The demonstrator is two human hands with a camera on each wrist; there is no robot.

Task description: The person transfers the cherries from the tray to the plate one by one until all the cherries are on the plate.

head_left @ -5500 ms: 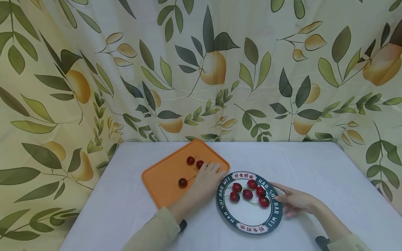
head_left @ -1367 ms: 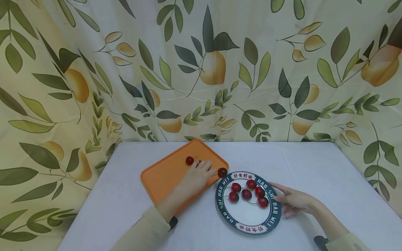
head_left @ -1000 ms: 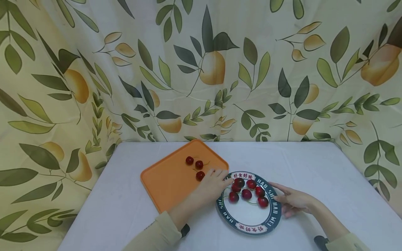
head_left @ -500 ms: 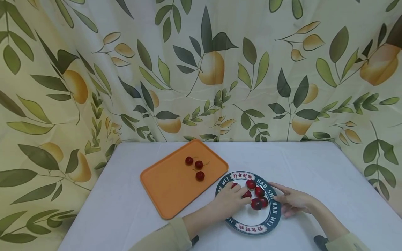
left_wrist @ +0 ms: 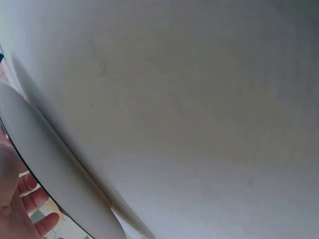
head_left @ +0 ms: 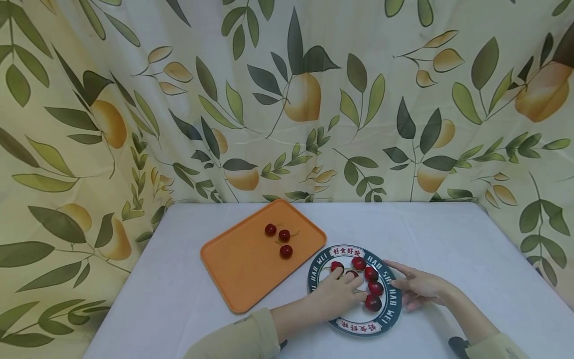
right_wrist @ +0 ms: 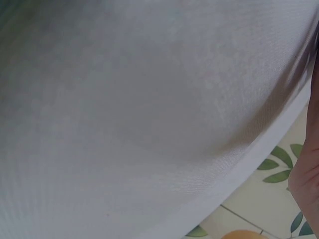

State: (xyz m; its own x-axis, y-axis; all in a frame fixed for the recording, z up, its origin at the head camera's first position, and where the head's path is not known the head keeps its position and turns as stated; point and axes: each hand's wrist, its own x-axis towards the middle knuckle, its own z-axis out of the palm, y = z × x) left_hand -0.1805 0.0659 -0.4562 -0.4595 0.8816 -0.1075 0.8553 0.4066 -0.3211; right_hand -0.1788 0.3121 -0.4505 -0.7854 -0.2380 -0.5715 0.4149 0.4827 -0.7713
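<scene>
In the head view my left hand [head_left: 338, 299] reaches over a round white plate [head_left: 347, 318] with a dark green lettered rim. Its curled fingertips hold a dark red cherry [head_left: 373, 302] by the stem side, low over the plate's right half. Several other cherries [head_left: 358, 263] lie on the plate, partly hidden by the fingers. My right hand [head_left: 423, 286] grips the plate's right rim, thumb on top and other fingers lower at the side. The left wrist view shows the plate's pale outer side [left_wrist: 55, 164] edge-on. Only part of the right hand [right_wrist: 306, 184] shows in the right wrist view.
An orange tray [head_left: 242, 271] lies left of the plate, its right corner close to the rim. On it are three cherries [head_left: 284, 236] with stems. White cloth [head_left: 426, 229] covers the table, and a leaf-and-fruit patterned curtain [head_left: 367, 30] hangs behind.
A cherry from the tray has travelled with my left hand onto the plate's right half. It has just shifted slightly toward the near side. The right hand and plate stay nearly still.
</scene>
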